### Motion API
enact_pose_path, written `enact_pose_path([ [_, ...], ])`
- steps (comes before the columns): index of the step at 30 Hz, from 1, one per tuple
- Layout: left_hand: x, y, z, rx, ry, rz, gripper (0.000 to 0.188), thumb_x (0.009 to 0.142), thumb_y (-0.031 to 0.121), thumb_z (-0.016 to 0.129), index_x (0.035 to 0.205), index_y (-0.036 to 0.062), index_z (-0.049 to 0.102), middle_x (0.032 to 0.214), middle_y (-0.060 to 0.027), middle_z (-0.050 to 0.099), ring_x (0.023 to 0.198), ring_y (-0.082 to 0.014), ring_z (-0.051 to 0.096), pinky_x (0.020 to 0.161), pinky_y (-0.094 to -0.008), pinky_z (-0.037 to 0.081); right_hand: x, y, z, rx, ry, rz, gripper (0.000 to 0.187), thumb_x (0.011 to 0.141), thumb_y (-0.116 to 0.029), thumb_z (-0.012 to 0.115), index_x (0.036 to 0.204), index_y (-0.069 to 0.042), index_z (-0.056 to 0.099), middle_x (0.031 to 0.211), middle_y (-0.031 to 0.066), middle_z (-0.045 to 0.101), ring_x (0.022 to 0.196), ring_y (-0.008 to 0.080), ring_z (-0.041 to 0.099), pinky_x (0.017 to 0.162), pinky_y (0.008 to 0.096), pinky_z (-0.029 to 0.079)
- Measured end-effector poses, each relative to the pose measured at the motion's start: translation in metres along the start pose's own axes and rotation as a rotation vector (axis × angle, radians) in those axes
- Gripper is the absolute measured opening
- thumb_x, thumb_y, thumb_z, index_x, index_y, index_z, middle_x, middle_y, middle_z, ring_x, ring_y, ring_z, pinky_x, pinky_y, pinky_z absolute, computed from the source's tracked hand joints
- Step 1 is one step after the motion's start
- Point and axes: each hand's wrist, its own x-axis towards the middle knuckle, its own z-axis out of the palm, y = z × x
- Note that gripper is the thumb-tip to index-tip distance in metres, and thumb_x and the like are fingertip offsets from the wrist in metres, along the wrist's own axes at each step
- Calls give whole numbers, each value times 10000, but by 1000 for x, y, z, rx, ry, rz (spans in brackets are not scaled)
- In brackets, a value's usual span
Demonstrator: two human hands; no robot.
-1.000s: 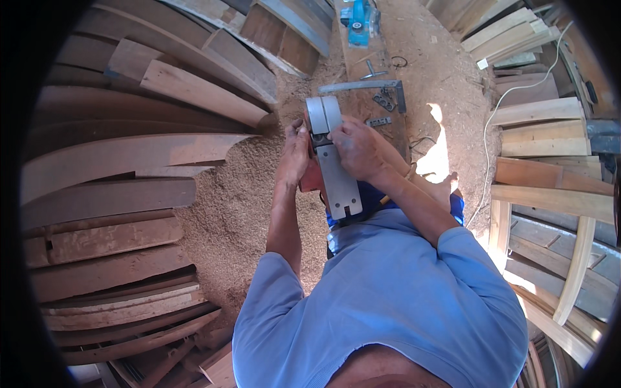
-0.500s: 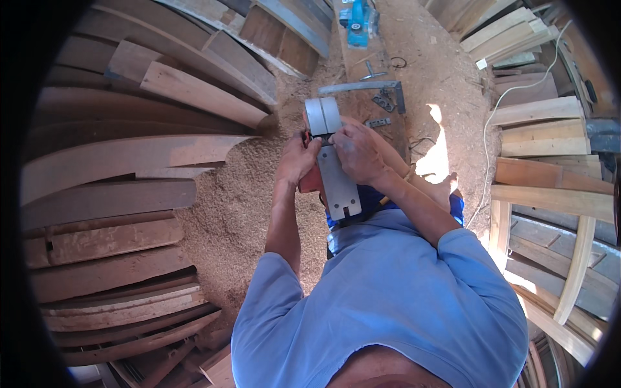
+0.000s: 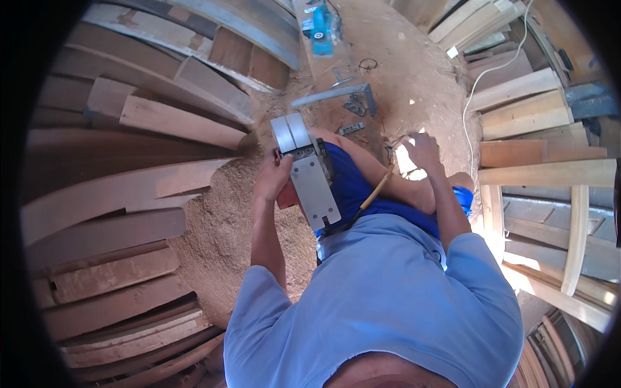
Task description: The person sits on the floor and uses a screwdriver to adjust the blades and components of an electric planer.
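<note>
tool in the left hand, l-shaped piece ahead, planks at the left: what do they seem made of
Tool: the plate and drum look like bare metal, smooth and shiny; the red side could be plastic or painted metal. L-shaped piece: probably metal, slim and grey with a sharp corner. Planks: wood, seemingly unfinished, showing matt brown faces.

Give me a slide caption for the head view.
Left hand holding a red-and-grey power tool, right hand beside a sunlit patch, wooden boards on both sides.

The power tool (image 3: 306, 176) has 2 smooth metal plates (image 3: 315, 195), the far plate (image 3: 290, 132) glossier. Left of it lie matt, rough wooden boards (image 3: 183, 121); just right of it, creased cloth shorts (image 3: 350, 183).
</note>
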Motion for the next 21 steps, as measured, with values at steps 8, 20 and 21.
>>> enact_pose_path([
  [8, 12, -6, 5, 64, -33, -16, 487, 884, 314, 609, 1244, -13, 569, 1114, -203, 685, 1037, -277, 665, 923, -370, 489, -66, 72, 62, -288, -133, -192, 436, 917, -405, 500, 870, -61, 765, 894, 181, 725, 917, 355, 688, 895, 508, 480],
  [20, 9, 6, 11, 86, 3, 95, 452, 879, 258, 622, 1213, -42, 569, 1053, -239, 676, 1006, -317, 671, 889, -396, 501, 69, -53, 26, 177, 115, -244, 329, 887, -326, 588, 1095, -77, 644, 977, 187, 710, 956, 383, 672, 831, 486, 518],
  [21, 8, 10, 9, 133, 6, 82, 450, 877, 250, 623, 1212, -45, 569, 1052, -245, 676, 1005, -323, 673, 886, -396, 503, 82, -63, 25, 146, 112, -235, 336, 880, -324, 600, 1112, -85, 644, 976, 176, 715, 960, 373, 674, 834, 478, 523],
])
